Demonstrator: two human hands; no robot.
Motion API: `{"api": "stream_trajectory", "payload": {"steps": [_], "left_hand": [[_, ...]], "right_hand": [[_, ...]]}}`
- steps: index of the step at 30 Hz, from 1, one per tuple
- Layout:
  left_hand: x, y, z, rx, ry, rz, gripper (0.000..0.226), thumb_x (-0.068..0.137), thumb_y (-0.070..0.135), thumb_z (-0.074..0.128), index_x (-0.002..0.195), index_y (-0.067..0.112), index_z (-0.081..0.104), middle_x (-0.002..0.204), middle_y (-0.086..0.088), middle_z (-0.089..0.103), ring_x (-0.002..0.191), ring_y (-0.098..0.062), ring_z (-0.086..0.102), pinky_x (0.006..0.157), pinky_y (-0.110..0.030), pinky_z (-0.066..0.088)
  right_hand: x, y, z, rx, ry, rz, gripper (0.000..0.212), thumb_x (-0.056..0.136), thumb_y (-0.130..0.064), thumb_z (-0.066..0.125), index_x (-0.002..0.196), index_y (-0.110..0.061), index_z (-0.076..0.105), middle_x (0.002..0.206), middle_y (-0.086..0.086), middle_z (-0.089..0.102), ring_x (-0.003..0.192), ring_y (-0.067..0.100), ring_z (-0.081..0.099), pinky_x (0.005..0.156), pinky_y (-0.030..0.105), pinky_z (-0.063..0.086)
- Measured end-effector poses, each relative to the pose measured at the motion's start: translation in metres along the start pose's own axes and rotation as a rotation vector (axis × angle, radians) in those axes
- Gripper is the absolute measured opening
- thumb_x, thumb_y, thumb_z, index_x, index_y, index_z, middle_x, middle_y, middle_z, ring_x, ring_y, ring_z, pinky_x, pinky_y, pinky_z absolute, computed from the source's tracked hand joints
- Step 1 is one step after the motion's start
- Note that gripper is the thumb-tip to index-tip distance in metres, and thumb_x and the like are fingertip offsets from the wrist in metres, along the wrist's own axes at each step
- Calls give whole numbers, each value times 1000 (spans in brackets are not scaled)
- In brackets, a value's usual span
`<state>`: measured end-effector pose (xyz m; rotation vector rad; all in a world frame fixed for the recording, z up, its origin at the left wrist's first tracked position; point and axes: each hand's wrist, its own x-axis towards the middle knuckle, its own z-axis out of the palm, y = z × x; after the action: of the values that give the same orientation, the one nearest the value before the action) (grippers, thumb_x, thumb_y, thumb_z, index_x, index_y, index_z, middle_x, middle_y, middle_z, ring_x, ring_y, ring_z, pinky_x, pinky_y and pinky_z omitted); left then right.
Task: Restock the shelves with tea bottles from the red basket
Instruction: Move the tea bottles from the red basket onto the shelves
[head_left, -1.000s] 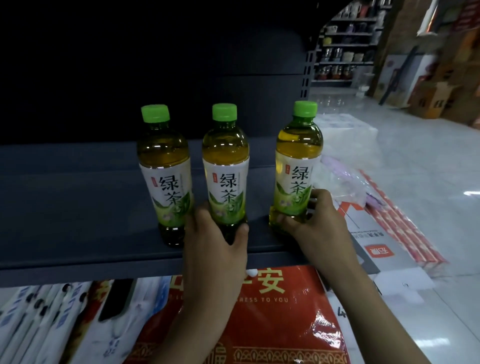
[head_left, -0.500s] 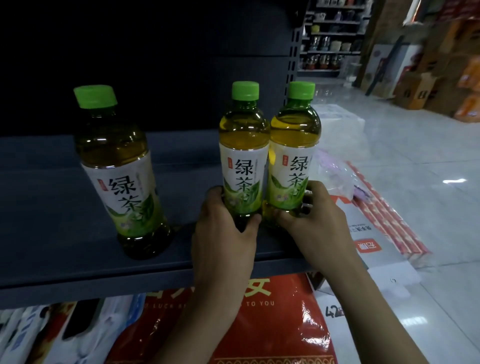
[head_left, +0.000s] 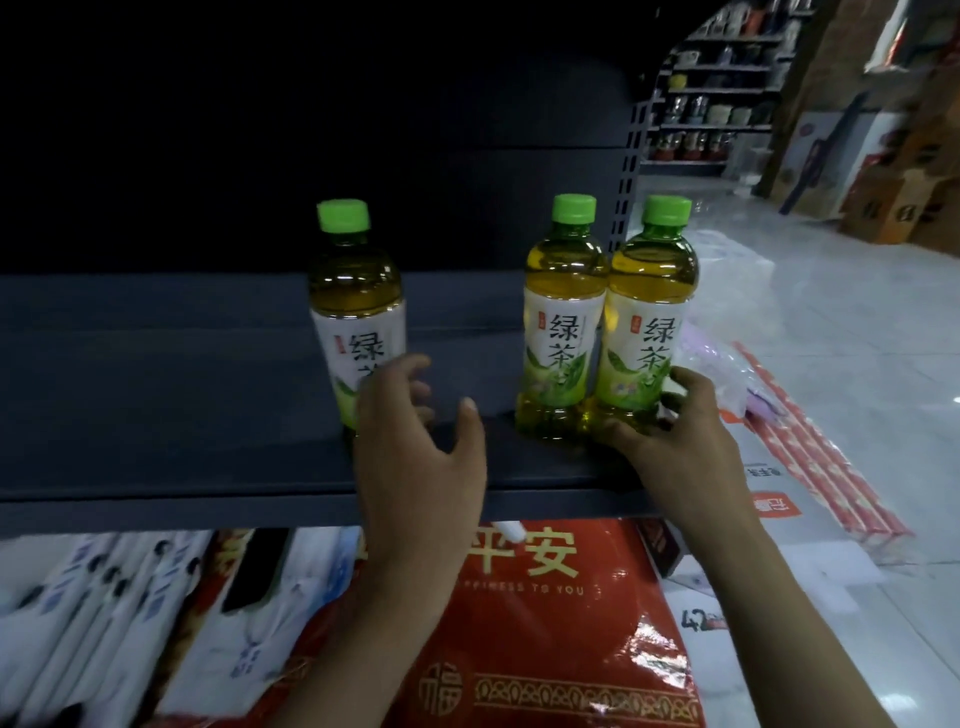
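Amber tea bottles (head_left: 563, 332) (three, full), right hand (head_left: 680, 431) gripping rightmost bottle (head_left: 649, 332), left hand (head_left: 415, 441) spread

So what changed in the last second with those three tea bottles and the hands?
The left hand slid the middle bottle right, up against the right bottle, then let go and now reaches, fingers open, towards the left bottle. The right hand still holds the right bottle; the left bottle stands where it was on the shelf.

left bottle (head_left: 356, 312) base: behind left hand (head_left: 415, 457) | right bottle (head_left: 649, 312) base: behind right hand (head_left: 685, 441)
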<state>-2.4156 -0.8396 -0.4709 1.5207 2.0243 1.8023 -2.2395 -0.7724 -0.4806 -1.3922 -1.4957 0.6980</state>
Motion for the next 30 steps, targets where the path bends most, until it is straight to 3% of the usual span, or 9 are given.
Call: {"api": "stream_trajectory", "payload": {"steps": [3,6,9,12,17,21,24,30], "left_hand": [[18,-18,-34,-44,144,-37,37,84,16,69,114,19,47,107,1,48,85,-3,52,66,-8,43],[25,-44,-48,0,23,-150,52,81,23,73,123,21,43,115,-2,49,97,-9,52,79,-27,48],[27,-58,-47,-7,-137,-242,64,79,32,76,131,28,39,127,1,52,116,-16,51,96,-39,47],[32,-61,-38,0,-192,-226,60,78,30,77,127,28,42,122,4,56,111,-15,54,89,-31,46],[40,-58,-15,-11,-189,-216,57,79,24,77,126,25,45,110,11,56,99,-7,54,69,-11,37],[42,-53,8,-29,-219,-203,55,79,26,77,124,28,46,119,6,60,109,-12,57,84,-25,44],[39,-46,22,-47,-241,-187,53,80,25,76,123,29,46,119,5,62,110,-13,59,86,-28,46],[27,-36,40,-40,-280,-122,58,81,27,74,131,29,44,124,5,59,115,-13,57,95,-37,51]], "right_hand": [[-5,-1,0,3,36,16,74,82,-21,78,142,-20,35,117,-3,57,99,8,49,82,26,38],[-6,-2,4,-30,63,19,71,83,-19,76,141,-17,35,131,7,59,98,11,50,82,28,39],[-1,-1,9,-52,100,22,70,81,-19,77,139,-16,37,131,9,59,100,16,55,82,31,43],[3,2,13,-81,140,29,65,82,-19,76,135,-16,39,129,9,59,109,24,59,81,31,43],[10,7,15,-122,179,6,54,86,-18,72,131,-14,43,121,7,63,93,15,54,76,28,40],[11,8,15,-147,183,-4,52,87,-21,71,130,-15,43,121,5,63,96,17,58,76,29,41],[12,9,15,-170,179,-9,53,87,-22,70,132,-16,43,124,5,63,107,23,61,76,30,42],[12,11,12,-208,157,-13,54,87,-22,70,133,-16,42,125,6,61,109,24,60,81,33,48]]}}
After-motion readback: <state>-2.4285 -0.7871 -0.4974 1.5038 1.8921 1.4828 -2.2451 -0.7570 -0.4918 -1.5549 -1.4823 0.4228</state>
